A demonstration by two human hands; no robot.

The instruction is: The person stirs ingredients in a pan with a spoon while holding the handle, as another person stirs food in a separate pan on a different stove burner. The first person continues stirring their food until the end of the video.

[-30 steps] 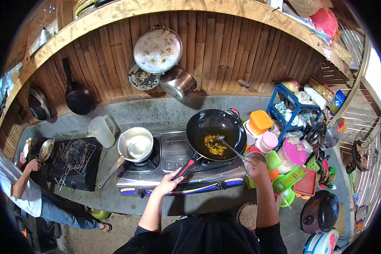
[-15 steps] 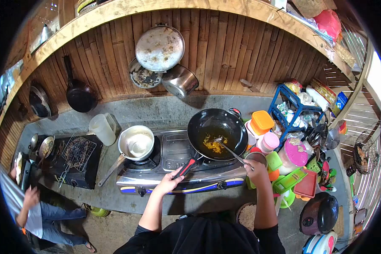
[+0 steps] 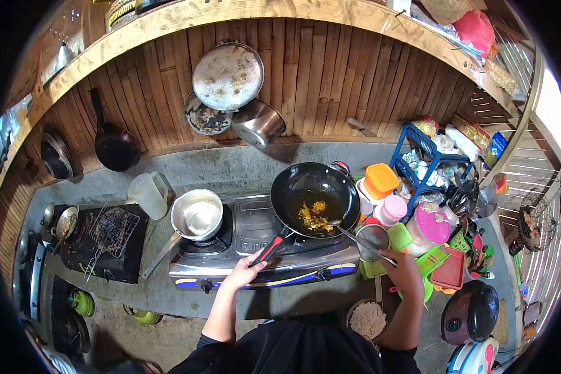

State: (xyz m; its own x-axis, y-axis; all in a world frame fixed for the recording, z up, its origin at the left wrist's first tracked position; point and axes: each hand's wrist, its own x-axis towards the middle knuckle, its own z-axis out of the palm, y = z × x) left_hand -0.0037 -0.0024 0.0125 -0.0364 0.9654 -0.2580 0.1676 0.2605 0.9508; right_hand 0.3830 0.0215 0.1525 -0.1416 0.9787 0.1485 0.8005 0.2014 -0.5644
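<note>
My left hand (image 3: 247, 272) is closed round the black-and-red handle of a dark wok (image 3: 282, 193) on the right side of the gas stove. Oil and a clump of yellow-orange food bits (image 3: 315, 215) lie in the wok. My right hand (image 3: 402, 273) grips the end of a long-handled metal spoon (image 3: 363, 242). The spoon's head rests low in the wok at the right edge of the food; its exact shape is partly hidden. Beneath the spoon's handle is a round mesh strainer (image 3: 374, 235), right of the stove.
A white saucepan (image 3: 197, 215) stands on the stove's (image 3: 255, 269) left burner. Plastic containers (image 3: 381, 181) and a blue rack (image 3: 425, 159) crowd the right. A bowl of rice-like grains (image 3: 368, 320) sits by my right forearm. Left is a black grill stove (image 3: 109, 240).
My right hand has moved right and down, drawing the spoon toward the wok's near right side. The food is more spread out. The other person at left has mostly left view.
</note>
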